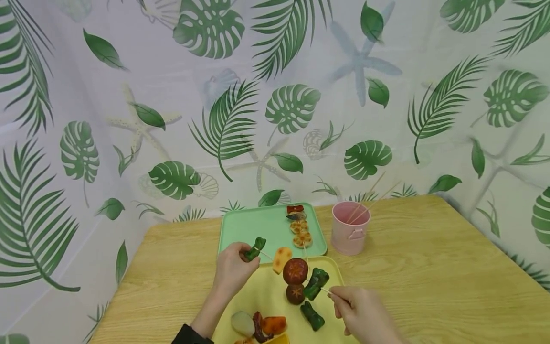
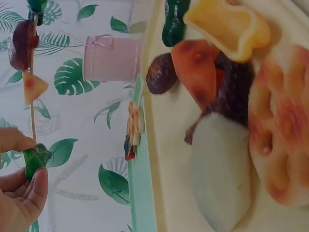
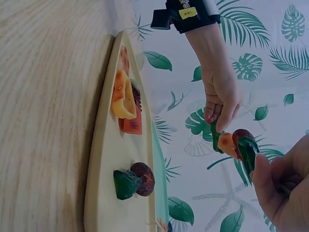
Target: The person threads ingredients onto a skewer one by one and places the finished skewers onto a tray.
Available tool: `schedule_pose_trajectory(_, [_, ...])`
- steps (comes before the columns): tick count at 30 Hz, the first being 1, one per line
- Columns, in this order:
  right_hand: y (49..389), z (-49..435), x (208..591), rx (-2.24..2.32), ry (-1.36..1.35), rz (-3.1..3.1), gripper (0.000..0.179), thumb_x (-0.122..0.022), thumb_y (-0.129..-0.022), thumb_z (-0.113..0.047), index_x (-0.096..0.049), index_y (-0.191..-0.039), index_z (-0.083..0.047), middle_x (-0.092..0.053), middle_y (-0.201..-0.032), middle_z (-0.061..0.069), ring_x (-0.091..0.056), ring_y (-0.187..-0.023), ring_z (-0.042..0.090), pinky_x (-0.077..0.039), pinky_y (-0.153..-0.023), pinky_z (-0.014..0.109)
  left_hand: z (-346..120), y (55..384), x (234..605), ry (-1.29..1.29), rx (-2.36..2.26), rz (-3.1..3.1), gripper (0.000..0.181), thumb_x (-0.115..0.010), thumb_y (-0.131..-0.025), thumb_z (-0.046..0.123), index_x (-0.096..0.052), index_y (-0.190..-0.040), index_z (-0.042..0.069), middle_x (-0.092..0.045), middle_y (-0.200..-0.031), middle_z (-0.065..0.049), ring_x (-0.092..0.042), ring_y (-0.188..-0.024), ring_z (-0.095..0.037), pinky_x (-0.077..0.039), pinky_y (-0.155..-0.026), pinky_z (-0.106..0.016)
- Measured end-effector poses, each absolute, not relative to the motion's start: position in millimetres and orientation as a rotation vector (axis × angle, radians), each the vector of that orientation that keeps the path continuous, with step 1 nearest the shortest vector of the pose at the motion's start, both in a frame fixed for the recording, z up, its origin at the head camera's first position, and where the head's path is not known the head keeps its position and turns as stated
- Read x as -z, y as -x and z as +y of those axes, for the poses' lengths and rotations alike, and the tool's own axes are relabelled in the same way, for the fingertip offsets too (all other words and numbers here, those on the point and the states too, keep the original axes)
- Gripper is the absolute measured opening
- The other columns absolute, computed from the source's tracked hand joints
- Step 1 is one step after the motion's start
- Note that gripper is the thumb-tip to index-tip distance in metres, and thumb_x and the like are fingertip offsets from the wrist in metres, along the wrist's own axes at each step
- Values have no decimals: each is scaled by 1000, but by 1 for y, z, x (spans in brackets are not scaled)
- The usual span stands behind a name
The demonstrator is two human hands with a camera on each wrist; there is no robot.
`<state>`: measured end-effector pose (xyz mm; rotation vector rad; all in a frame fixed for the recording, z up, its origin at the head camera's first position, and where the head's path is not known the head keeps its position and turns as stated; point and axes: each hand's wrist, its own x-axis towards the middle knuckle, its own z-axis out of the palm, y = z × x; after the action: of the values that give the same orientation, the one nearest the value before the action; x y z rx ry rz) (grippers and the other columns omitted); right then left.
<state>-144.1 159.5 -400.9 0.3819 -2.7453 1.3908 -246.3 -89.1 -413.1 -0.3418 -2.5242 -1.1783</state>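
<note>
A wooden skewer spans both hands above the yellow tray (image 1: 253,296). My left hand (image 1: 234,270) pinches a green pepper piece (image 1: 256,248) on the skewer's far end, between thumb and fingers. Along the stick follow a pale orange spotted slice (image 1: 282,259), a brown mushroom (image 1: 295,271) with a star-cut cap, and a second green pepper piece (image 1: 316,283). A bare length of stick (image 2: 33,121) shows between the left hand's pepper and the slice. My right hand (image 1: 365,313) grips the skewer's near end, thumb close to the second pepper piece.
On the yellow tray lie another mushroom (image 1: 295,294), a green pepper piece (image 1: 312,316), a whitish oval piece (image 2: 222,169), an orange piece (image 1: 274,325) and a lotus root slice (image 2: 282,121). Behind, a green tray (image 1: 253,227) bears a loaded skewer (image 1: 302,240). A pink bucket (image 1: 350,236) holds sticks.
</note>
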Motion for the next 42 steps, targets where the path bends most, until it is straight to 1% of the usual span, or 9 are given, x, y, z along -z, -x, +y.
schedule_pose_trajectory(5, [146, 153, 404, -1355, -385, -2718, 16, -54, -93, -7, -64, -80, -7, -47, -59, -5, -45, -37, 3, -43, -42, 21, -81, 246, 413, 420, 1188, -2502, 18, -71, -72, 5, -65, -87, -2, -60, -73, -5, -55, -59, -11, -46, -53, -23])
schedule_pose_trajectory(11, [151, 147, 407, -1434, -345, -2700, 14, -53, -93, -5, -65, -87, -5, -48, -59, -2, -46, -37, 7, -43, -41, 23, -77, 246, 415, 443, 1164, -2439, 18, -73, -72, 2, -65, -87, -2, -59, -76, -6, -55, -61, -13, -46, -56, -22])
schedule_pose_trajectory(19, [155, 148, 417, -1456, -354, -2728, 17, -55, -94, -14, -67, -83, -8, -54, -58, -5, -42, -38, 5, -41, -42, 23, -78, 246, 419, 446, 1144, -2430, 19, -74, -72, 1, -64, -89, -2, -56, -79, -7, -54, -64, -15, -47, -57, -23])
schedule_pose_trajectory(22, [157, 149, 419, -1362, -374, -2766, 14, -58, -91, -13, -69, -84, -9, -54, -56, -9, -41, -43, 2, -39, -45, 22, -78, 247, 420, 442, 1120, -2425, 19, -74, -72, 2, -64, -88, -2, -56, -78, -6, -53, -64, -15, -46, -57, -23])
schedule_pose_trajectory(26, [161, 150, 425, -1194, -422, -2908, 12, -65, -85, -16, -73, -85, -7, -64, -65, -7, -54, -57, 4, -46, -55, 25, -79, 249, 425, 465, 1082, -2446, 17, -74, -72, 2, -64, -86, -1, -56, -78, -7, -52, -65, -15, -45, -56, -23])
schedule_pose_trajectory(29, [163, 149, 432, -1120, -519, -2997, 12, -68, -83, -17, -73, -82, -6, -67, -71, -4, -59, -63, 8, -48, -57, 28, -79, 252, 432, 507, 1037, -2492, 17, -73, -73, 2, -64, -87, 0, -56, -79, -7, -51, -67, -15, -44, -56, -23])
schedule_pose_trajectory(31, [164, 148, 436, -1137, -592, -3000, 11, -67, -83, -15, -71, -78, -5, -63, -66, -5, -56, -59, 7, -46, -55, 28, -78, 255, 434, 528, 1007, -2510, 17, -74, -73, 3, -65, -88, 0, -56, -80, -7, -51, -68, -15, -44, -57, -24])
schedule_pose_trajectory(34, [165, 145, 442, -1270, -670, -2939, 8, -64, -85, -8, -66, -79, -3, -58, -61, -5, -49, -53, 4, -42, -52, 25, -74, 261, 435, 550, 983, -2519, 17, -74, -73, 3, -65, -88, 0, -57, -80, -7, -52, -67, -16, -44, -58, -26])
schedule_pose_trajectory(42, [165, 141, 448, -1449, -651, -2861, 15, -57, -90, -4, -61, -76, -4, -51, -56, -6, -39, -48, 0, -33, -45, 20, -60, 277, 434, 578, 998, -2586, 19, -71, -78, 5, -67, -95, -1, -61, -87, -10, -54, -69, -16, -45, -60, -26])
